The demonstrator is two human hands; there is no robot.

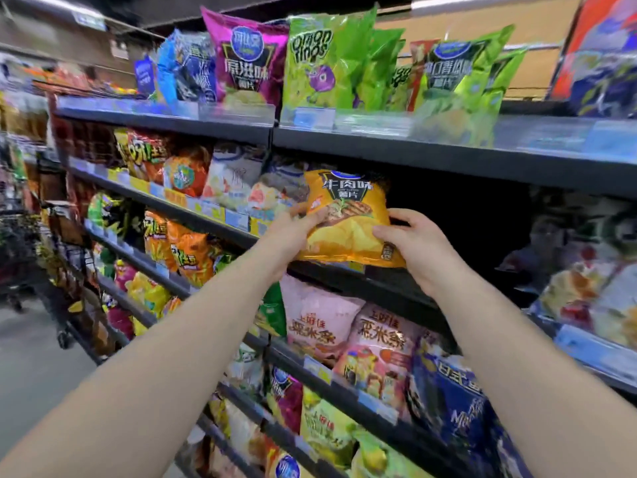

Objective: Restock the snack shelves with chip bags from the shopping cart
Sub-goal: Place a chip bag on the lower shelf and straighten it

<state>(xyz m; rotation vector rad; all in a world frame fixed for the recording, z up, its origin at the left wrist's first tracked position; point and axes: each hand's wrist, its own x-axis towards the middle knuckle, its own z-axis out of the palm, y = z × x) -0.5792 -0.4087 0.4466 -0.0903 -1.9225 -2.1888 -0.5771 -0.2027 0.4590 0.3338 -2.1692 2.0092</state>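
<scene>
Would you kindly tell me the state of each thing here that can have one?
orange chip bag: upright, held at the second shelf front.
left hand: grips the bag's left side.
right hand: grips the bag's lower right corner.
onion rings bag: upright on the top shelf.
shopping cart: far left, contents blurred.

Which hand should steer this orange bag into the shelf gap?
Probably right: the right hand grips the orange bag beside the dark gap; the left hand holds its far edge.
</scene>
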